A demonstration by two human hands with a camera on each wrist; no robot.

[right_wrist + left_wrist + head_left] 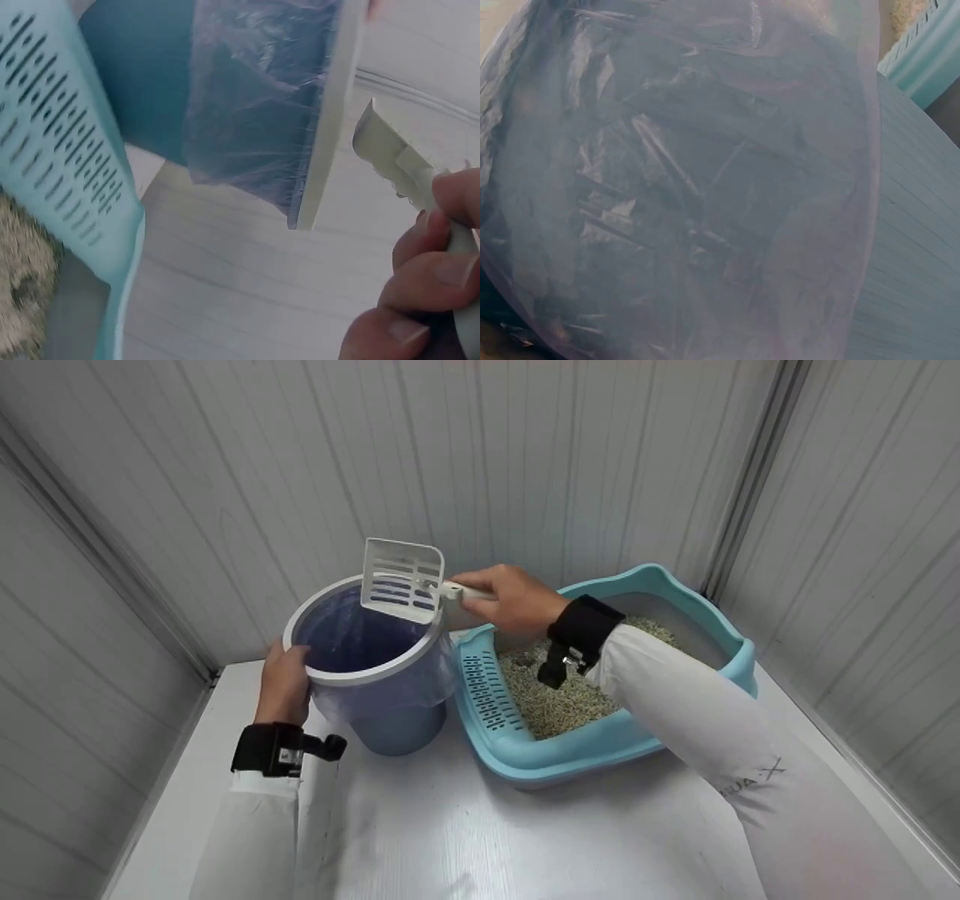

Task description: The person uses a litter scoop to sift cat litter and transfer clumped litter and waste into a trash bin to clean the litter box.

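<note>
Scoop [401, 579] tilted over bin [373, 675] rim; right hand [510, 598] grips its handle. Left hand [285, 684] curls on bin's near wall. Litter tray [600, 735] just beside bin.

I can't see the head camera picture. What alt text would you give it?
A person's right hand holds a white slotted plastic scoop over a blue round bin lined with a clear plastic bag, while the left hand grips the bin's rim. Beside the bin on the white table sits a light blue litter tray holding pale granules.
</note>
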